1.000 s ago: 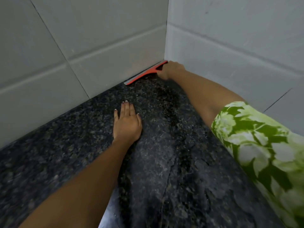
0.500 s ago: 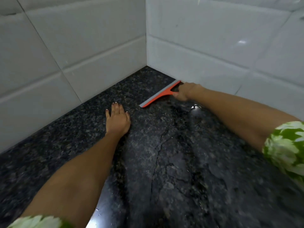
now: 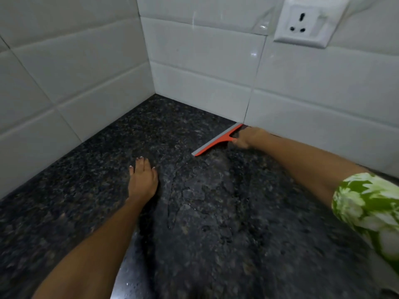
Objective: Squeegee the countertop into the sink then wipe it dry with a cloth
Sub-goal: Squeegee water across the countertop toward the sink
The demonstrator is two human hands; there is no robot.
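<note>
An orange squeegee [image 3: 217,140] with a grey rubber blade lies edge-down on the dark speckled granite countertop [image 3: 86,180], its far end touching the right wall. My right hand [image 3: 248,138] is closed around its handle. A wet film of water [image 3: 194,190] spreads over the stone in front of the blade. My left hand [image 3: 142,180] rests flat on the counter, fingers together, left of the wet patch and apart from the squeegee. No sink and no cloth are in view.
White tiled walls meet in a corner [image 3: 151,91] at the back of the counter. A white wall socket [image 3: 306,20] sits on the right wall above the squeegee. My green-and-white sleeve [image 3: 371,212] fills the right edge.
My right hand has pulled the squeegee out of the back corner and rightwards along the right wall. The left hand has stayed flat on the counter. The view has tilted up, showing the socket.
</note>
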